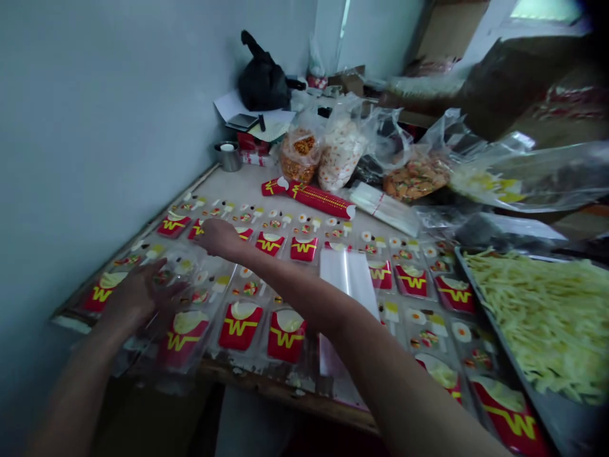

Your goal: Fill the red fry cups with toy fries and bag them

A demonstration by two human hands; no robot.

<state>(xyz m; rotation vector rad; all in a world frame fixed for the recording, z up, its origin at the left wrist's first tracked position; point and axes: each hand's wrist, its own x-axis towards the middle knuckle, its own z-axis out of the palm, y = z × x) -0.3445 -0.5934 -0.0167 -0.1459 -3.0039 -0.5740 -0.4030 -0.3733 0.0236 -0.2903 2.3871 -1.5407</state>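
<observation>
Two bare hands over the left part of the table, reference for all positions. Left hand: near the table's front left corner, motion-blurred, fingers spread over the clear packets; cannot tell whether it grips one. Right hand: table's left side, farther back, fingers bent down at a back-row packet; grasp cannot be determined.

Packets lie in two rows along the table's front half, red panels with a yellow W. White plastic sheet lies across both rows, mid-table. Metal tray of pale strips: table's right end.

Behind the rows, mid-table: red carton stack, then bag of orange bits. Metal cup: table's left edge, toward the back. Black bag: table's far end.
</observation>
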